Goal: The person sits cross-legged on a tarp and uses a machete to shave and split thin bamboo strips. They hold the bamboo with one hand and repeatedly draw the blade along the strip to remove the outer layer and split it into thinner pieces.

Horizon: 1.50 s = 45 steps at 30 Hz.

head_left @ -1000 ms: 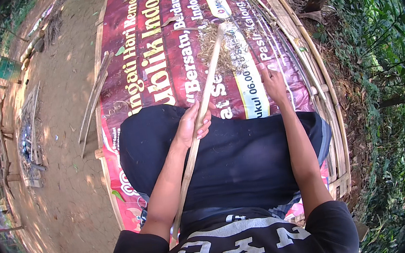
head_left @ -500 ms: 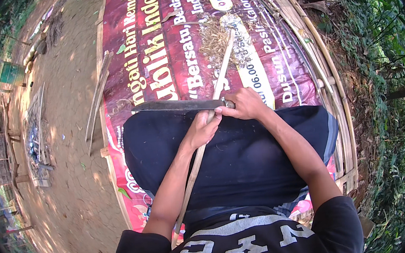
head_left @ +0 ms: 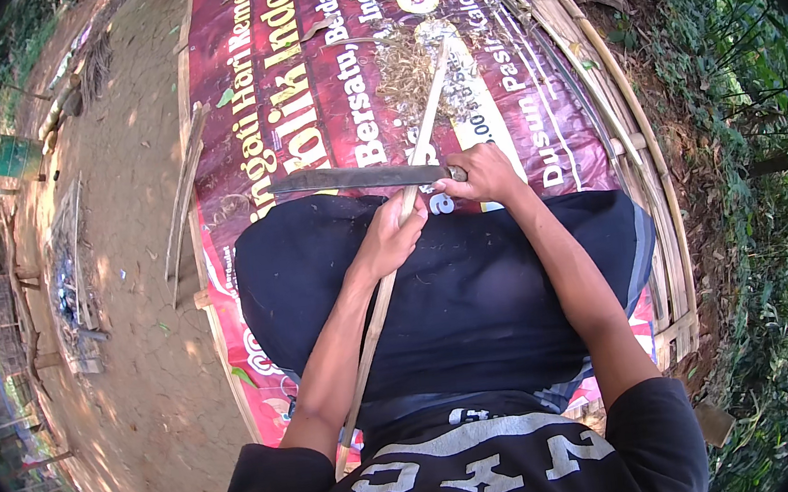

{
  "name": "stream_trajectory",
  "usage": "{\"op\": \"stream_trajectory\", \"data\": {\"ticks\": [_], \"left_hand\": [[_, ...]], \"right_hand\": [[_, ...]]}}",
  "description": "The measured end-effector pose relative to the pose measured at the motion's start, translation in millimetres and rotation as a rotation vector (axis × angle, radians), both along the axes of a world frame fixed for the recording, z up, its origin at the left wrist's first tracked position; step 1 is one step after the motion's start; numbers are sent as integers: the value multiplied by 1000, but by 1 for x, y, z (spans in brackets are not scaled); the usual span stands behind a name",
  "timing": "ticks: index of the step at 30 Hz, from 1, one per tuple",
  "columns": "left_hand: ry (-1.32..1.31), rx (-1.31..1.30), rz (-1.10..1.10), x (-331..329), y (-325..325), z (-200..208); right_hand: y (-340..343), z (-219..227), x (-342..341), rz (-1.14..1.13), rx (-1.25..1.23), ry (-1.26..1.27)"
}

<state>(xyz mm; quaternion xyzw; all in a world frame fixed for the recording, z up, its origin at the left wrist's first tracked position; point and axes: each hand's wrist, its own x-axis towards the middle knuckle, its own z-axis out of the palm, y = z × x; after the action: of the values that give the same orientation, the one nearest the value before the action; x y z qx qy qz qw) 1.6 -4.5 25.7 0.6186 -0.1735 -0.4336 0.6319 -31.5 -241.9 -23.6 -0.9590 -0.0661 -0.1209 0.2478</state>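
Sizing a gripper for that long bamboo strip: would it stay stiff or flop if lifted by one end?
Probably springy, not floppy: the bamboo strip runs fairly straight from the lap out over the banner while the left hand grips only its middle. Likely light, being thin and narrow. It looks flat, so unlikely to roll. The right hand holds the knife across it.

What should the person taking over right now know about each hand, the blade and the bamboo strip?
Left hand: closed around the long bamboo strip, holding it along the lap.
Right hand: gripping the handle of the machete, blade lying crosswise over the strip and pointing to the person's left.
Strip's far end rests on the red printed banner, by a heap of pale shavings.
More bamboo strips lie along the banner's right edge, and a few sticks on the dirt at its left.
Done: some shaving, judging by the heap.
Left: cannot tell how much of the strip is still unshaved.
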Motion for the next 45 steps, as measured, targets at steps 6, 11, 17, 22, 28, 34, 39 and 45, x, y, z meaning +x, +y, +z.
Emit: {"op": "stream_trajectory", "data": {"ticks": [6,11,17,22,28,34,39,45], "left_hand": [[-13,-17,-11,-1,5,-4],[-74,-48,-16,-1,8,-6],[-95,-60,-10,-1,12,-5],[141,-70,18,-17,53,9],[257,-227,51,7,36,0],[509,-419,144,24,9,-20],[498,-370,162,29,8,-32],[488,-167,33,26,15,-14]], "right_hand": [[-10,0,-4,-20,-48,-50],[-15,0,-6,-30,-82,-71],[-28,-2,-8,-75,-95,-63],[-96,0,-5,-765,18,92],[-177,-31,-36,-1118,176,6],[-92,2,-7,-711,534,-36],[-26,22,3,-465,519,146],[-3,36,-1,-264,333,285]]}}
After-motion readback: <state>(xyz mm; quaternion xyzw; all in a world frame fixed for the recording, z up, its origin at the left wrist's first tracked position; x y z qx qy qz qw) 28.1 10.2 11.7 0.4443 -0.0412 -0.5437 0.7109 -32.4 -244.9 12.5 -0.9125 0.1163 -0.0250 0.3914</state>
